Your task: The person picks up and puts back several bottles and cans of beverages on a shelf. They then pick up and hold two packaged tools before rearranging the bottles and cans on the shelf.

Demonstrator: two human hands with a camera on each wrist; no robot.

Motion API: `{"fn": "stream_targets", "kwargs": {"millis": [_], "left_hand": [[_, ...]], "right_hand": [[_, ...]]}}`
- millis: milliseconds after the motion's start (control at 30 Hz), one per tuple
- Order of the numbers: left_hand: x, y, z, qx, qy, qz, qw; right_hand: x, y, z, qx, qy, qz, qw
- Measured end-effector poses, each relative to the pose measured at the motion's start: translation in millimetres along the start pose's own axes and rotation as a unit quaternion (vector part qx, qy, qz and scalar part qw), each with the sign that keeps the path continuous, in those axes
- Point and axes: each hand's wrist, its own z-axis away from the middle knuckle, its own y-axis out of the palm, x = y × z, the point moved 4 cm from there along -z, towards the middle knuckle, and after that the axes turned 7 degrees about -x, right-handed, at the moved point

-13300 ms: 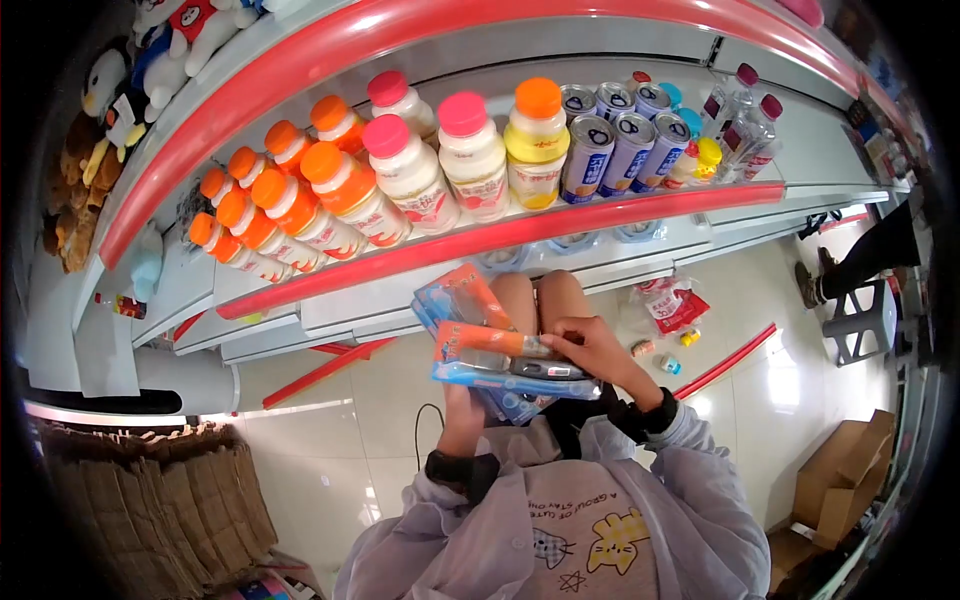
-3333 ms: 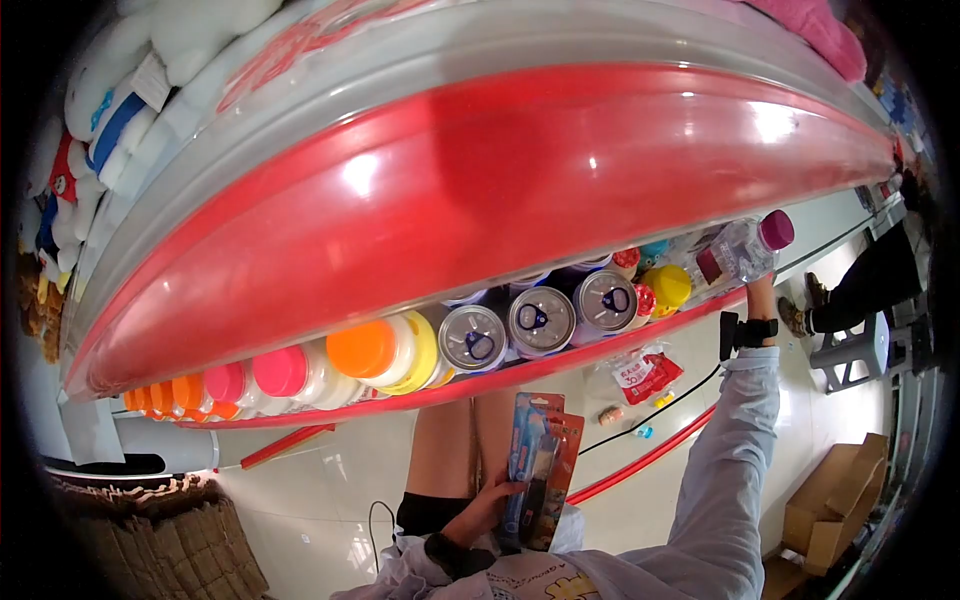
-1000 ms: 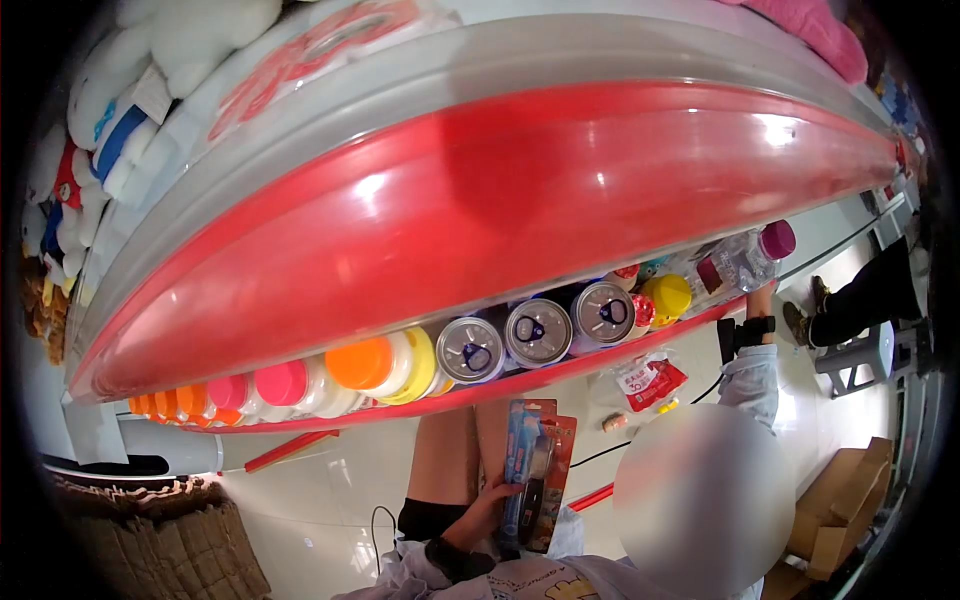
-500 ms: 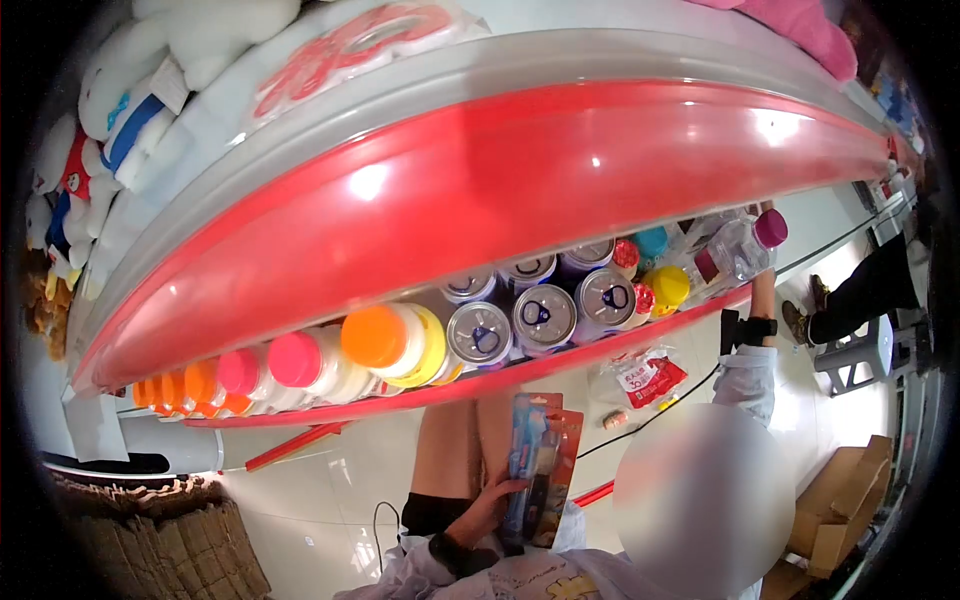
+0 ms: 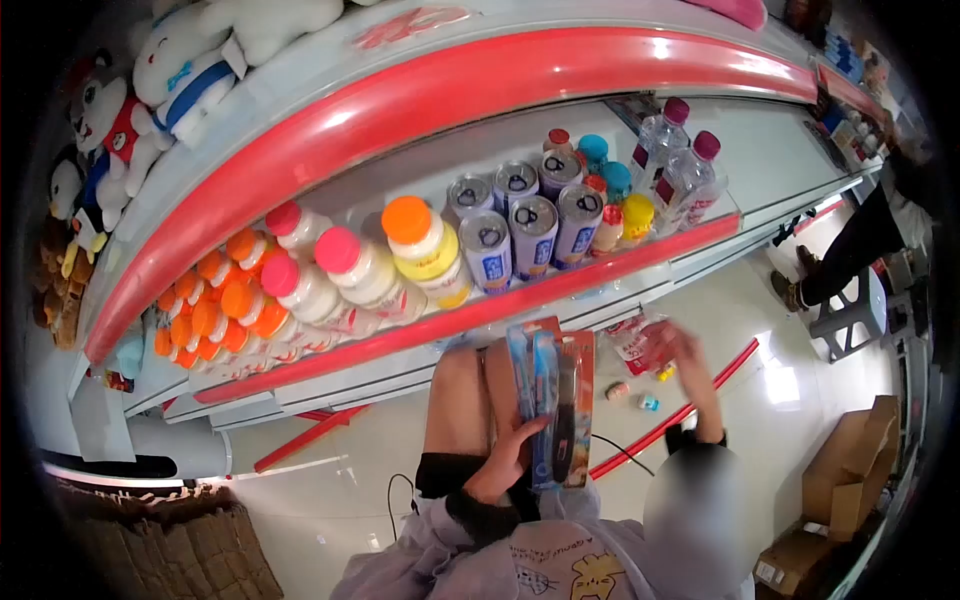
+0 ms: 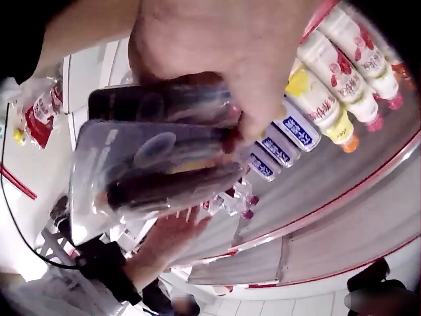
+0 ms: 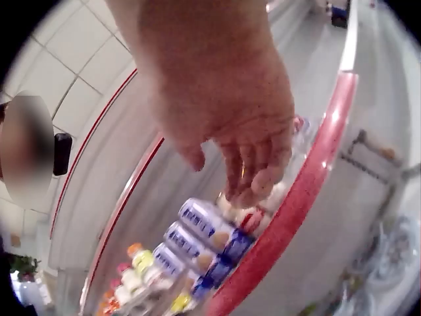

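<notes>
My left hand (image 5: 515,452) grips two blister packs on blue and orange cards over the lap. In the head view, a long dark item shows inside the orange pack (image 5: 572,415), with the blue pack (image 5: 530,395) beside it. The left wrist view has the thumb curled over the edge of the clear plastic (image 6: 158,174). My right hand (image 5: 680,352), blurred in the head view, is in the air right of the knees, below the shelf. Its fingers (image 7: 247,174) hang loose and hold nothing. Two clear bottles (image 5: 690,180) with purple caps stand upright at the shelf's right.
Purple drink cans (image 5: 533,240), small bottles with a yellow cap (image 5: 637,220), and orange- and pink-capped milk bottles (image 5: 355,275) fill the shelf behind its red lip. A red-and-white bag (image 5: 628,345) and red strips (image 5: 735,365) lie on the floor. A cardboard box (image 5: 850,470) is at right.
The right hand has left the purple-capped bottle and come back from the shelf toward the body. The head view has shifted, showing more shelf. The left hand keeps holding the packs.
</notes>
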Motion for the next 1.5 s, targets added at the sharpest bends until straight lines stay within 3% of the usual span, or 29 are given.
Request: {"fn": "stream_targets", "kwargs": {"millis": [33, 100, 200, 233, 333, 433, 467, 533, 567, 633, 700, 767, 800, 833, 900, 933, 967, 1033, 1067, 1167, 1200, 1300, 1367, 1433, 1500], "left_hand": [[2, 3, -2, 0.003, 0.022, 0.006, 1.0], [7, 1, -12, 0.01, 0.067, 0.019, 0.998], [4, 11, -7, -0.008, 0.109, -0.005, 0.994], [2, 15, -5, -0.017, 0.128, -0.014, 0.992], [4, 16, -1, 0.029, 0.099, 0.029, 0.994], [8, 19, -2, 0.056, 0.039, 0.104, 0.992], [7, 18, -6, 0.054, 0.062, 0.061, 0.995], [9, 14, -14, 0.047, 0.111, -0.023, 0.992], [9, 12, -17, 0.044, 0.099, -0.013, 0.994], [13, 6, -19, 0.037, 0.072, 0.008, 0.997], [13, -2, -20, 0.027, 0.06, -0.012, 0.998], [7, -2, -21, 0.034, 0.048, -0.023, 0.998], [3, 4, -16, 0.044, 0.042, -0.022, 0.998], [-4, 10, -11, 0.052, 0.035, -0.022, 0.998], [-10, 21, -10, 0.078, 0.01, -0.002, 0.997], [-8, 20, -12, 0.081, 0.0, 0.005, 0.997], [-6, 18, -14, 0.084, -0.01, 0.011, 0.996], [-3, 16, -21, 0.065, -0.036, 0.001, 0.997], [0, 14, -24, 0.055, -0.05, -0.005, 0.997], [8, 15, -33, 0.061, -0.097, 0.008, 0.993], [11, 15, -36, 0.062, -0.102, 0.002, 0.993], [30, 3, -48, 0.052, -0.116, -0.025, 0.992], [36, -2, -56, 0.04, -0.098, -0.064, 0.992], [32, 2, -60, 0.035, -0.086, -0.068, 0.993], [30, 3, -63, 0.032, -0.077, -0.07, 0.994]], "right_hand": [[3, 25, 19, 0.076, 0.055, -0.027, 0.995], [21, 65, 43, 0.117, 0.086, 0.014, 0.989], [25, 88, 66, 0.046, 0.008, 0.067, 0.997], [23, 88, 68, 0.036, 0.017, 0.052, 0.998], [21, 85, 76, 0.031, 0.057, 0.013, 0.998], [24, 74, 79, 0.014, 0.024, -0.104, 0.994], [19, 61, 76, -0.01, 0.0, -0.071, 0.997], [12, 26, 68, -0.108, -0.03, -0.135, 0.984], [11, 13, 62, -0.156, -0.046, -0.166, 0.973], [25, -16, 45, -0.364, -0.034, -0.235, 0.9], [-20, -85, 21, -0.388, -0.054, -0.256, 0.884], [-35, -130, -8, -0.405, -0.057, -0.266, 0.873], [-52, -162, -24, -0.347, -0.074, -0.263, 0.897], [-55, -180, -37, -0.365, -0.061, -0.275, 0.887], [-58, -203, -68, -0.398, -0.032, -0.3, 0.866], [-51, -206, -80, -0.379, -0.042, -0.283, 0.88], [-69, -231, -98, -0.299, -0.068, -0.272, 0.912], [-66, -244, -126, -0.354, -0.008, -0.254, 0.9], [-74, -258, -141, -0.368, -0.031, -0.264, 0.891], [-50, -244, -170, -0.306, -0.08, -0.146, 0.937], [-27, -223, -178, -0.373, -0.089, -0.153, 0.911], [-18, -223, -211, -0.33, -0.124, 0.023, 0.935], [-27, -221, -244, -0.285, -0.155, 0.029, 0.945], [-9, -186, -258, -0.273, -0.252, 0.038, 0.927], [25, -138, -244, -0.286, -0.234, 0.083, 0.925]]}}
